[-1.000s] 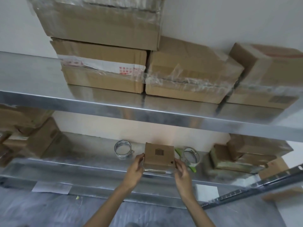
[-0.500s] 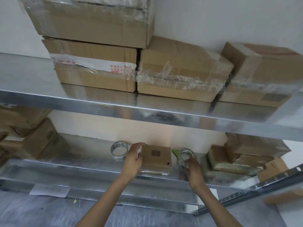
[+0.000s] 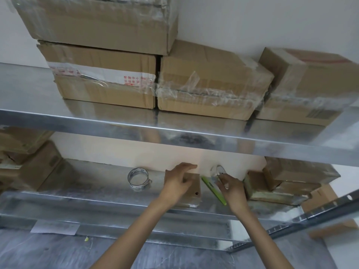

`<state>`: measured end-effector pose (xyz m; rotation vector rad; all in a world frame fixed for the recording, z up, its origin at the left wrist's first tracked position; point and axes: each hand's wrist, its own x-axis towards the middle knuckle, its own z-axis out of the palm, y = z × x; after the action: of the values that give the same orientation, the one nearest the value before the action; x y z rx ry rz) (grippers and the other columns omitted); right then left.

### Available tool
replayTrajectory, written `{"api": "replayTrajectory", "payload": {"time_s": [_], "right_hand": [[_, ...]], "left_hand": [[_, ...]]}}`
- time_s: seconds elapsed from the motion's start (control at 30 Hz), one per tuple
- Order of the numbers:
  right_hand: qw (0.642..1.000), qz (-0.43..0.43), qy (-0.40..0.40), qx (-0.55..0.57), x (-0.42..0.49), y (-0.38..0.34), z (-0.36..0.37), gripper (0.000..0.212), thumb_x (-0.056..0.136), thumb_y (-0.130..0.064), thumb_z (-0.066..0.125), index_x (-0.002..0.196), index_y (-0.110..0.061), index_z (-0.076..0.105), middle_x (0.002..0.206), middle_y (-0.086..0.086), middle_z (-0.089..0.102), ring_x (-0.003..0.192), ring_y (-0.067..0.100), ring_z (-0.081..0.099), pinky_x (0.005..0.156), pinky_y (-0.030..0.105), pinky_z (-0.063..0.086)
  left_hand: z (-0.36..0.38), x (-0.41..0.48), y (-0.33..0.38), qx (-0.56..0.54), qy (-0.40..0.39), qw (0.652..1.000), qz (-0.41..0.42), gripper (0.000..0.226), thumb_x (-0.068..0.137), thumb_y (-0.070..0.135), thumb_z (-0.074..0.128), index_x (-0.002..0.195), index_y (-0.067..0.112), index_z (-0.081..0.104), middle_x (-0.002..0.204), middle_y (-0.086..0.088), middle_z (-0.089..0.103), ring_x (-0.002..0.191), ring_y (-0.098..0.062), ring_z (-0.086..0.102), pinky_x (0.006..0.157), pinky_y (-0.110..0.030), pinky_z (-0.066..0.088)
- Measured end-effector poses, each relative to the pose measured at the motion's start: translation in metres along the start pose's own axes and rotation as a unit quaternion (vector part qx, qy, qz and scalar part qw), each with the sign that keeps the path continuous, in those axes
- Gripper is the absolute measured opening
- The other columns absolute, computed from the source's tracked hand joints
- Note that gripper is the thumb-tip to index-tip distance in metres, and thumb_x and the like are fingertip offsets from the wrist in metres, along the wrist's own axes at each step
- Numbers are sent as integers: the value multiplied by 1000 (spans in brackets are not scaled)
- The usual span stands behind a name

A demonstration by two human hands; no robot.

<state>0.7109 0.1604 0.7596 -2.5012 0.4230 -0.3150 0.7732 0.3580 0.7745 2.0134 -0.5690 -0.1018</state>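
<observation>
Change: a second ago both hands flank the box [image 3: 194,189] on the lower shelf [image 3: 97,189]. Half a second ago the right hand [image 3: 232,189] is off the box and at the tape roll [image 3: 220,170] beside it. Now that hand pinches the roll's near rim, and the roll stands tilted up against the back wall, seemingly raised off the shelf. The left hand [image 3: 177,184] is moved from the box's side onto its top, fingers straight and a little spread, lying flat over it. The box sits near the shelf's front edge, slightly further back than before.

Reading: the box is placed and pinned; taping it looks like the next step.

Unclear: the left hand covers most of the box top, including the barcode seen earlier. Roll blurred; free tape end not discernible. The right hand hides part of the green cutter [image 3: 213,191], which lies between box and roll. A second roll [image 3: 138,178] stands untouched left of the box.
</observation>
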Motion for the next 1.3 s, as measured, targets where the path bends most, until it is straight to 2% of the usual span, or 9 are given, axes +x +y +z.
{"api": "replayTrajectory", "payload": {"time_s": [0.1,0.27,0.4,0.53,0.63,0.87,1.03,1.17,1.3], "right_hand": [[993,14,-11,116,-10,-39,-11,2,85,-17,69,86,-18,69,80,-1,70,74,12,63,72,23,45],[976,28,9,216,-20,-69,-16,8,88,-16,65,83,-22,66,71,-6,67,70,3,60,60,9,41],[956,44,-3,291,-24,-81,-18,9,92,-14,59,94,-15,67,83,-3,70,75,0,62,66,8,44],[921,76,-79,374,-25,-92,-22,11,93,-11,57,103,-14,60,79,3,70,74,3,66,68,13,48],[927,49,-139,345,-25,-92,-21,16,97,-13,49,91,-6,62,72,8,70,75,19,67,73,21,50],[938,125,-48,321,-28,-89,-16,59,101,-33,40,57,-1,63,51,6,64,56,14,64,65,10,45],[932,156,-96,312,-43,-94,-12,42,100,-26,42,67,-10,64,59,0,66,67,2,62,71,8,38],[876,233,-179,383,-61,-92,-4,46,101,-26,39,66,-8,62,50,7,62,52,11,61,62,17,45],[875,281,-124,375,-82,-83,17,57,100,-29,40,52,-6,61,41,10,57,41,19,58,58,21,49]], "left_hand": [[8,9,25,-21,-21,1000,9,38,88,13,68,125,15,62,119,14,53,105,7,48,89,2,30],[8,19,40,-102,20,994,-11,21,79,9,75,98,17,72,98,12,59,95,-2,58,82,-14,47],[2,22,47,-110,40,993,-1,17,80,6,72,74,22,68,83,15,60,86,-5,60,78,-22,52],[-4,37,52,-85,28,996,-20,16,85,12,67,72,20,66,79,11,66,78,-4,62,71,-19,48],[-7,53,51,-48,-20,998,-24,15,88,9,61,74,15,65,75,9,67,72,-1,61,71,-18,48],[-4,78,52,-98,-40,994,-12,13,91,-2,54,83,-9,61,74,-1,58,62,4,51,64,-10,44],[9,87,29,-125,-54,986,-95,5,90,2,57,86,1,60,76,-2,60,67,-9,57,59,-18,50],[9,99,11,-163,-18,967,-194,24,92,-3,54,71,9,52,71,-2,54,62,-10,52,51,-15,49],[17,102,-4,-116,-60,980,-152,32,86,-5,55,63,15,49,64,3,52,60,-10,49,59,-21,45]]}}
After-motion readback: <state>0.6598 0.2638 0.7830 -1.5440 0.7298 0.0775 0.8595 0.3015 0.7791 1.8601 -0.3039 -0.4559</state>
